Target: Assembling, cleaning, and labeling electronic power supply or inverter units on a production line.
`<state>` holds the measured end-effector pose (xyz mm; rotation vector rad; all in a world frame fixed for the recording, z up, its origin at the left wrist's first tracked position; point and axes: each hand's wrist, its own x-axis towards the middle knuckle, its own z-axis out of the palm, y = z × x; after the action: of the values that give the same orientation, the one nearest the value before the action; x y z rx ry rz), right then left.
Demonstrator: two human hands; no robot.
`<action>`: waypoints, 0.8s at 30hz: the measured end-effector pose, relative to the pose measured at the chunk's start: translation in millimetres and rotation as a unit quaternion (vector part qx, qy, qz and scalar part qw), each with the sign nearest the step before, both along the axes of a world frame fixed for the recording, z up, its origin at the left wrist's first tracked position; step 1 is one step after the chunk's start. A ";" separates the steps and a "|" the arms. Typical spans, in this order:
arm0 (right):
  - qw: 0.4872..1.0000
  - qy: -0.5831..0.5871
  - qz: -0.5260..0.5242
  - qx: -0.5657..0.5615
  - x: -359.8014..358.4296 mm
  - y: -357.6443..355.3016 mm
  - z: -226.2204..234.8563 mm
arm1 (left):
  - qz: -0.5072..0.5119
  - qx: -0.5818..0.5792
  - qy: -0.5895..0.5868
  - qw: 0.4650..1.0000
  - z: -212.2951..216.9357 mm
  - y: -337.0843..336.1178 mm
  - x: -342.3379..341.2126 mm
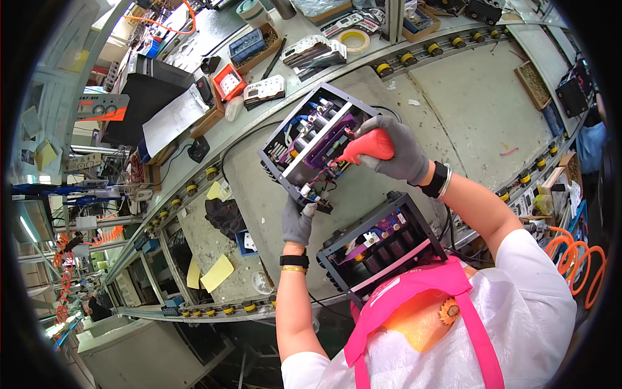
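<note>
My gloved right hand (403,154) is wrapped round a red squeeze bottle (372,146). Its narrow tip points left into an open-topped electronics unit (310,176). Purple circuit boards, black cylinders and loose coloured wires fill that dark metal case, which lies tilted on the work surface. At the case's near corner, my gloved left hand (299,220) grips the edge by a small end panel, with the thumb showing. A second, similar open unit (382,243) stands between my arms, close to my body, touched by neither hand.
Roller tracks (408,59) with yellow wheels border the work surface. A dark cloth (224,219) and yellow paper (217,273) lie at left. Along the far bench are printed panels (313,53), a tape roll (354,40) and a red box (229,82). An orange coiled hose (576,259) hangs at right.
</note>
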<state>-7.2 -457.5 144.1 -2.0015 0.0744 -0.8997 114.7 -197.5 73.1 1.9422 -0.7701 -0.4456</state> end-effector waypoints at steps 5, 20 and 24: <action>1.000 -0.002 0.000 0.000 -0.4 -1.7 3.3 | 0.006 0.021 0.029 0.999 -7.6 4.5 5.0; 0.995 -0.041 0.080 0.052 34.5 37.2 21.3 | 0.000 0.003 0.062 0.998 0.5 0.1 7.9; 0.995 -0.037 0.082 0.048 32.5 37.8 23.8 | -0.003 0.021 0.073 0.997 10.6 -1.3 6.9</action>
<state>25.3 -419.7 167.9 -1.8531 -0.0864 -0.8485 121.6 -198.8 83.6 1.9239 -0.6772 -0.6043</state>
